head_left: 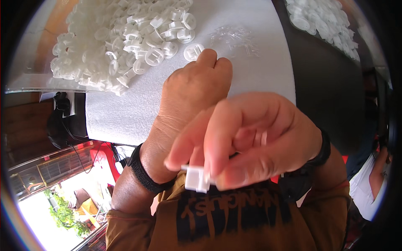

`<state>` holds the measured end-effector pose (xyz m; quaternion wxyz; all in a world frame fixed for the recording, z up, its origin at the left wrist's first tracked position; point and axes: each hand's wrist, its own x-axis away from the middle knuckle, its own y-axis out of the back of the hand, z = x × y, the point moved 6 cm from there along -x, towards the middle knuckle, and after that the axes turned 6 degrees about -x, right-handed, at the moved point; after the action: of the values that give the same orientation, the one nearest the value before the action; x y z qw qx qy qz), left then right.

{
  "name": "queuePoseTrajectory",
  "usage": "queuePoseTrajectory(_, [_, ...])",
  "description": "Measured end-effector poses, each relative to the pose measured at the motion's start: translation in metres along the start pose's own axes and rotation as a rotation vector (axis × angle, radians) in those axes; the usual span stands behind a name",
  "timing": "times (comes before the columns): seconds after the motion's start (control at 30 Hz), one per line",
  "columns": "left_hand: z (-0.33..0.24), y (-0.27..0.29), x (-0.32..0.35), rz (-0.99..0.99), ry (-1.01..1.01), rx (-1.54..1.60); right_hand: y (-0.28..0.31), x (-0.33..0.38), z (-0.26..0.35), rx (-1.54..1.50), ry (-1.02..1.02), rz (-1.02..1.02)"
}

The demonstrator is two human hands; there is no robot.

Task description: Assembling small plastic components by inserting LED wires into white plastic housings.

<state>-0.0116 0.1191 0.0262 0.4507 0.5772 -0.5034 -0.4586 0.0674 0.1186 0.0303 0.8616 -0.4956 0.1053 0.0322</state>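
Observation:
My right hand (pixel 255 138) is raised close to the camera and pinches a small white plastic piece (pixel 197 178) between thumb and fingers. My left hand (pixel 192 92) reaches out over a white foam sheet (pixel 121 113), its fingers curled downward. Its fingertips rest beside a single white round plastic part (pixel 193 52). Whatever lies under those fingers is hidden. A black band circles my left wrist and a black watch my right wrist.
A large heap of white round plastic parts (pixel 117 42) lies on the sheet at the upper left. Small clear plastic bits (pixel 234 39) are scattered beyond my left hand. A second heap (pixel 322 16) sits at the upper right past a dark surface (pixel 331 88). Another person (pixel 372 175) stands at the right edge.

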Motion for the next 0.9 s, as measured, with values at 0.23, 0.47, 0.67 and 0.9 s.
queuePoseTrajectory(0.23, [0.002,0.008,0.007,0.032,-0.054,0.204,0.015,-0.004,0.018,0.165,0.111,-0.122])
queuePoseTrajectory(0.47, [0.020,-0.003,0.018,-0.016,0.136,0.517,0.025,-0.004,0.027,0.251,0.188,-0.196])
queuePoseTrajectory(0.67, [0.033,-0.004,0.051,-0.068,0.242,0.720,0.030,-0.004,0.027,0.296,0.199,-0.236])
queuePoseTrajectory(0.9, [0.047,0.002,0.081,-0.199,0.554,1.418,0.030,-0.005,0.022,0.373,0.149,-0.290])
